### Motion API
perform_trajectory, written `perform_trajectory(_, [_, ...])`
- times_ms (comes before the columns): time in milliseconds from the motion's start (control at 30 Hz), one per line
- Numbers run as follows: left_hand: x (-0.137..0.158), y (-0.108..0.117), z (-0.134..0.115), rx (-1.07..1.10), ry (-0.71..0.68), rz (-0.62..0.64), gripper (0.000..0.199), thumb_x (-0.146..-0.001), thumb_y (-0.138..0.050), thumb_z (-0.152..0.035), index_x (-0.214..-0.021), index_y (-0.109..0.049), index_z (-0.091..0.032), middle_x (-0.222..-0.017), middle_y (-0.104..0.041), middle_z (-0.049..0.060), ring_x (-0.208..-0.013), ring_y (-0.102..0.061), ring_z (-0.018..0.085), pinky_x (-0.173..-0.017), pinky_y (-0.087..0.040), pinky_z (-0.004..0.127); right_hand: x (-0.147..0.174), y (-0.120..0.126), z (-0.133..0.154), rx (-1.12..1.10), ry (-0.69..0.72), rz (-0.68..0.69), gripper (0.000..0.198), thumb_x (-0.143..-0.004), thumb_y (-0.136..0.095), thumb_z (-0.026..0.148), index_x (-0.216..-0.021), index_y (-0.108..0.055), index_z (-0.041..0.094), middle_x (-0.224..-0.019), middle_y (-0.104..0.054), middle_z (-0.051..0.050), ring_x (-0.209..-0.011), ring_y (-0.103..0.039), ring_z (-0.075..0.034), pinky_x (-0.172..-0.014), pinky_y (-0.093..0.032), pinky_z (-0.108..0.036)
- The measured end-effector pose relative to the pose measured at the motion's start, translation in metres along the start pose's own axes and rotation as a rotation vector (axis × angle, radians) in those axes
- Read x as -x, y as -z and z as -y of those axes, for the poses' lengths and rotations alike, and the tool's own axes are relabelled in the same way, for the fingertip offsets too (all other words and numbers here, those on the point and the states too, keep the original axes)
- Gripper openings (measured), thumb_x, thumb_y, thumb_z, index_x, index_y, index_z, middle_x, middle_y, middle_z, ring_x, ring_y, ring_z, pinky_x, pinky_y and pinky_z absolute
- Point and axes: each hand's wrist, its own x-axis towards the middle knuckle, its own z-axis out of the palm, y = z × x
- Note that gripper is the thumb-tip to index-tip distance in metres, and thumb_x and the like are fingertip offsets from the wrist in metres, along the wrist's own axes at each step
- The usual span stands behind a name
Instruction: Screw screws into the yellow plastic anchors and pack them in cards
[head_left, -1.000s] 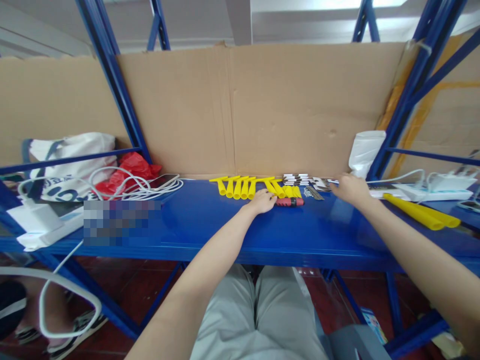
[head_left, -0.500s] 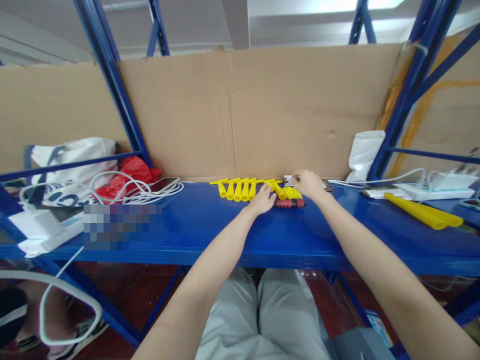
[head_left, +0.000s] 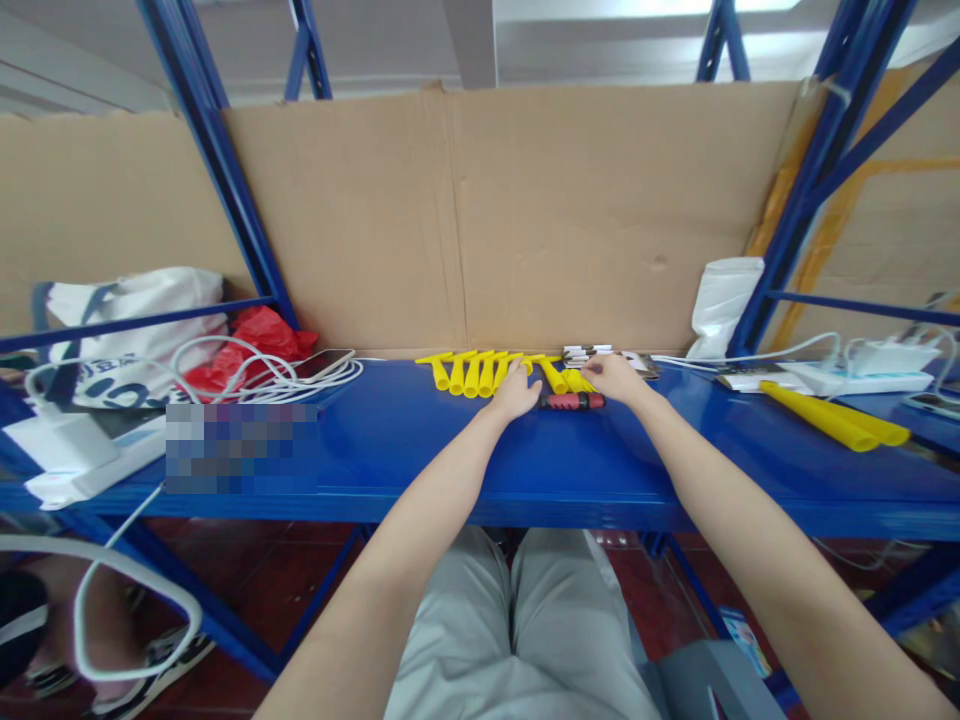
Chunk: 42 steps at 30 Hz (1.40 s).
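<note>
Several yellow cone-shaped tubes lie side by side in a row on the blue shelf. My left hand rests on the right part of this row, thumb spread from the fingers, partly hiding the tubes under it. Just right of it lies another yellow tube. Beyond that, my right hand is closed, its fingertips together beside smaller yellow pieces; what they pinch is hidden. In front of the pieces lies a red-and-black tool handle. Small black-and-white pieces lie behind them.
Two long yellow cones lie at the right, near a white power strip. A white pouch leans by the right post. White cables, a red plastic bag and a cloth bag fill the left. Cardboard stands behind.
My right hand has come down and toward me from the black-and-white pieces to the small yellow pieces, uncovering the former. My left hand stays on the row, its thumb now farther from the fingers.
</note>
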Motion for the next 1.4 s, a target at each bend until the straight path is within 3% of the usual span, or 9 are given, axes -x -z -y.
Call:
perform_trajectory(167, [-0.003,-0.002,-0.003,0.140,-0.035,-0.152,0.039,-0.076,-0.059,-0.016,-0.115,-0.056,-0.012,-0.133,-0.051,0.016,-0.127,-0.046,0.026,-0.107,-0.037,0.039,-0.002,-0.003,-0.002,-0.040,0.033,-0.017,0.022,-0.079,-0.052,0.017,-0.087,-0.073,0.014,-0.092,-0.072,-0.007,-0.087,-0.066,-0.018,-0.080,-0.047,-0.026])
perform_trajectory(300, [-0.006,-0.002,-0.006,0.289,-0.053,-0.284,0.037,-0.076,-0.057,-0.011,-0.114,-0.057,-0.013,-0.129,-0.053,0.015,-0.112,-0.059,0.025,-0.097,-0.048,0.038,-0.002,-0.005,-0.001,-0.102,-0.023,-0.033,0.022,-0.080,-0.053,0.018,-0.092,-0.071,0.013,-0.098,-0.071,-0.008,-0.093,-0.065,-0.019,-0.085,-0.047,-0.028])
perform_trajectory(533, [-0.009,0.009,-0.012,0.513,-0.155,-0.480,0.031,-0.079,-0.064,-0.034,-0.102,-0.064,-0.013,-0.116,-0.061,0.015,-0.105,-0.063,0.025,-0.091,-0.052,0.037,-0.005,-0.007,0.003,-0.356,-0.179,-0.117,0.032,-0.082,-0.055,0.021,-0.111,-0.061,0.008,-0.106,-0.068,-0.016,-0.097,-0.064,-0.021,-0.087,-0.046,-0.031])
perform_trajectory(633, [-0.004,0.014,-0.019,0.586,-0.161,-0.478,0.028,-0.077,-0.066,-0.037,-0.091,-0.067,-0.013,-0.104,-0.066,0.012,-0.096,-0.065,0.022,-0.083,-0.055,0.033,-0.003,-0.004,0.009,-0.627,-0.311,-0.156,0.031,-0.086,-0.053,0.029,-0.111,-0.058,0.011,-0.100,-0.069,-0.014,-0.086,-0.066,-0.018,-0.075,-0.050,-0.028])
perform_trajectory(733, [0.002,0.019,-0.026,0.612,-0.208,-0.415,0.026,-0.077,-0.064,-0.039,-0.072,-0.065,-0.014,-0.090,-0.069,0.009,-0.087,-0.066,0.019,-0.075,-0.055,0.030,0.003,0.004,0.015,-0.934,-0.432,-0.094,0.029,-0.090,-0.045,0.040,-0.103,-0.056,0.017,-0.089,-0.070,-0.009,-0.069,-0.064,-0.015,-0.060,-0.048,-0.024])
perform_trajectory(900, [0.009,0.027,-0.033,0.622,-0.290,-0.371,0.024,-0.080,-0.060,-0.033,-0.062,-0.061,-0.016,-0.086,-0.071,0.007,-0.084,-0.066,0.017,-0.075,-0.053,0.029,0.004,0.015,0.016,-1.286,-0.571,-0.035,0.034,-0.095,-0.030,0.043,-0.091,-0.052,0.018,-0.080,-0.068,-0.007,-0.063,-0.063,-0.013,-0.055,-0.046,-0.022])
perform_trajectory(1067, [0.011,0.025,-0.035,0.542,-0.285,-0.320,0.020,-0.080,-0.059,-0.024,-0.062,-0.062,-0.016,-0.092,-0.072,0.008,-0.088,-0.066,0.017,-0.079,-0.054,0.029,0.000,0.017,0.009,-1.390,-0.661,-0.169,0.029,-0.095,-0.028,0.033,-0.093,-0.052,0.017,-0.071,-0.061,-0.003,-0.057,-0.060,-0.012,-0.056,-0.048,-0.023])
perform_trajectory(1200, [0.012,0.023,-0.035,0.396,-0.247,-0.317,0.011,-0.078,-0.062,-0.021,-0.070,-0.067,-0.016,-0.092,-0.071,0.006,-0.087,-0.066,0.016,-0.079,-0.054,0.029,0.000,0.017,0.005,-1.414,-0.614,-0.278,0.023,-0.091,-0.034,0.026,-0.099,-0.054,0.016,-0.070,-0.058,-0.002,-0.055,-0.060,-0.010,-0.056,-0.049,-0.021])
perform_trajectory(1400, [0.009,0.026,-0.030,0.268,-0.129,-0.376,0.009,-0.077,-0.063,-0.016,-0.070,-0.068,-0.016,-0.095,-0.070,0.007,-0.091,-0.065,0.017,-0.082,-0.054,0.031,-0.002,0.017,0.003,-1.458,-0.559,-0.336,0.021,-0.091,-0.040,0.026,-0.103,-0.052,0.015,-0.074,-0.060,-0.003,-0.064,-0.064,-0.011,-0.060,-0.053,-0.021])
